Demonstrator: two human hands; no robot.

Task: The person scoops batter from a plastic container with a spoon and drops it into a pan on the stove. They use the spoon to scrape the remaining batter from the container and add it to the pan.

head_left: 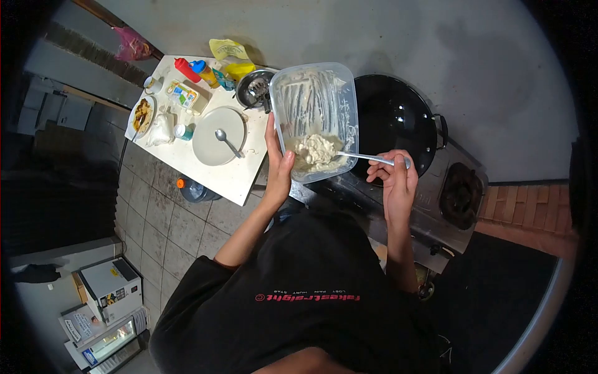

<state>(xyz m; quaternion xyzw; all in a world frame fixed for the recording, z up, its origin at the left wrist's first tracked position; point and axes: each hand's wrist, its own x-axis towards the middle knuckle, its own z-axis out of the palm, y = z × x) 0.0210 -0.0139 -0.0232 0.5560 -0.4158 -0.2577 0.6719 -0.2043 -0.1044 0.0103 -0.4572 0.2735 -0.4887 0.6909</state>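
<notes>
Nearest the person: left hand [278,163] clamped on the near-left edge of a clear plastic tub [316,118], holding it tilted above the stove [430,206]. Right hand [393,176] closed around the handle of a spoon [367,158]; spoon tip sits in a pale lump of batter [316,151] gathered at the tub's near end. Tub walls streaked with scraped residue. Just behind the tub: black wok [395,118] on the left burner, right burner [460,194] bare. Left of the stove: white worktop [230,177] with a plate [215,138] carrying a second spoon [227,142], a metal bowl [254,87] touching the tub's far-left corner in view, red bottle [187,70], yellow bag [232,56], small dish of food [142,115]. Water jug [192,190] on the tiled floor under the worktop.
</notes>
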